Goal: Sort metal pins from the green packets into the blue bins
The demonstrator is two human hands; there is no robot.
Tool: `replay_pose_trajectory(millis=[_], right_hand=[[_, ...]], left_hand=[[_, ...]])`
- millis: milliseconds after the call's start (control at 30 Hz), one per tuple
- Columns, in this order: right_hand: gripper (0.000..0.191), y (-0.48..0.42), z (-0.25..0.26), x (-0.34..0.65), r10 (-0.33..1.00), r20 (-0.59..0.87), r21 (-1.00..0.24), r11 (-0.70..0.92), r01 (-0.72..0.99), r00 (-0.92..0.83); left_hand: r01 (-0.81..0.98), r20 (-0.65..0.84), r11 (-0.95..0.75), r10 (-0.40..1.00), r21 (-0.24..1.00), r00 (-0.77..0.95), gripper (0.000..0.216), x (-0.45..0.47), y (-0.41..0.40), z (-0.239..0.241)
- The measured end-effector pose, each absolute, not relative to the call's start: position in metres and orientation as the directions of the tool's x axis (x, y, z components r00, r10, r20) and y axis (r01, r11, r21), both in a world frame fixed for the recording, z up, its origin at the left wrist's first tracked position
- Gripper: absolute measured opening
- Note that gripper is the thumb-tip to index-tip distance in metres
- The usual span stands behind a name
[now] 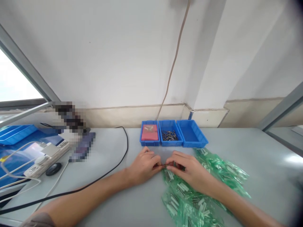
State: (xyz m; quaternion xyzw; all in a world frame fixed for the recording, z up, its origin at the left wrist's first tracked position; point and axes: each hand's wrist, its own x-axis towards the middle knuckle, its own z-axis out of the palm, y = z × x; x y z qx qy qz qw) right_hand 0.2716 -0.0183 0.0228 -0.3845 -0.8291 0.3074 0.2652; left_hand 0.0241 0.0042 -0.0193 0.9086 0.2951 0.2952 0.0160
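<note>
My left hand (145,166) and my right hand (190,170) meet fingertip to fingertip above the grey table, in front of the blue bins. Both are closed in a pinch on a small dark metal piece (166,165), mostly covered by the fingers. Its exact kind is too small to make out. Beneath and beside my right hand lies a spread of green plastic bags (187,201), holding white strips and thin metal parts. The middle blue bin (170,144) contains a heap of loose screw-like metal pieces (169,135).
The left blue bin (150,144) holds a pink-red pad (149,134); the right blue bin (193,134) stands beside the middle one. A black cable (104,174) crosses the table at left, near a power strip (46,159) and a black mouse (53,169). A wall rises behind.
</note>
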Motion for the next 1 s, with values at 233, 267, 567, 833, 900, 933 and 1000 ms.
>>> replay_pose_trajectory(millis=[233, 267, 567, 833, 900, 933, 1000], right_hand=[[0.015, -0.019, 0.023, 0.275, 0.870, 0.259, -0.744, 0.457, 0.488, -0.420], [0.015, -0.017, 0.022, 0.276, 0.887, 0.268, -0.762, 0.434, 0.481, -0.375], [0.027, -0.006, 0.017, 0.283, 0.983, 0.173, -0.977, 0.179, 0.120, -0.062], [0.034, -0.008, 0.026, 0.287, 0.983, 0.171, -0.984, 0.174, -0.037, 0.073], [0.037, -0.009, 0.027, 0.286, 0.982, 0.161, -0.985, 0.166, -0.042, 0.098], [0.039, -0.008, 0.027, 0.286, 0.982, 0.157, -0.986, 0.161, -0.033, 0.103], [0.041, -0.008, 0.026, 0.286, 0.981, 0.161, -0.987, 0.162, 0.000, 0.106]], left_hand=[[0.511, 0.483, -0.805, 0.590, 0.300, 0.647, 0.047, 0.024, 0.001, -0.011], [0.510, 0.462, -0.801, 0.598, 0.313, 0.655, 0.047, 0.024, 0.001, -0.010], [0.538, 0.364, -0.752, 0.657, 0.380, 0.661, 0.049, 0.023, 0.003, -0.010], [0.529, 0.416, -0.772, 0.636, 0.353, 0.650, 0.021, 0.022, 0.004, -0.006], [0.519, 0.433, -0.783, 0.622, 0.342, 0.652, 0.022, 0.021, 0.003, -0.004], [0.517, 0.433, -0.787, 0.618, 0.338, 0.657, 0.022, 0.021, 0.003, -0.002], [0.515, 0.412, -0.793, 0.609, 0.326, 0.678, 0.023, 0.018, 0.002, 0.003]])
